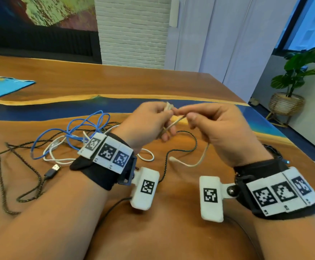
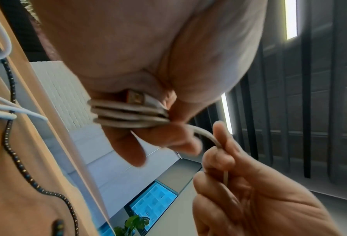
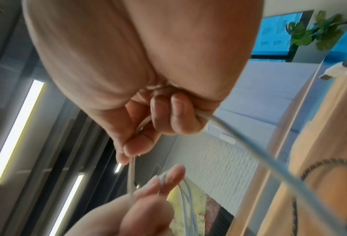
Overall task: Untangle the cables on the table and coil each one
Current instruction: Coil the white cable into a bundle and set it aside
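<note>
Both hands are raised above the wooden table (image 1: 171, 87). My left hand (image 1: 153, 121) grips a small folded bundle of cream cable (image 2: 126, 115) with its USB plug (image 2: 134, 97) tucked against the palm. My right hand (image 1: 205, 117) pinches the same cream cable (image 3: 239, 138) just beside the bundle; its loose tail (image 1: 194, 162) hangs down to the table and ends in a small plug (image 1: 172, 158). On the table at the left lies a tangle of a blue cable (image 1: 81, 126), a white cable (image 1: 57, 154) and a black braided cable (image 1: 21, 175).
The black braided cable also loops under the hands (image 1: 183, 147), and its USB plug (image 1: 52, 170) lies near my left forearm. A blue cloth (image 1: 5, 87) sits at the table's far left. A potted plant (image 1: 291, 87) stands on the floor beyond the right edge.
</note>
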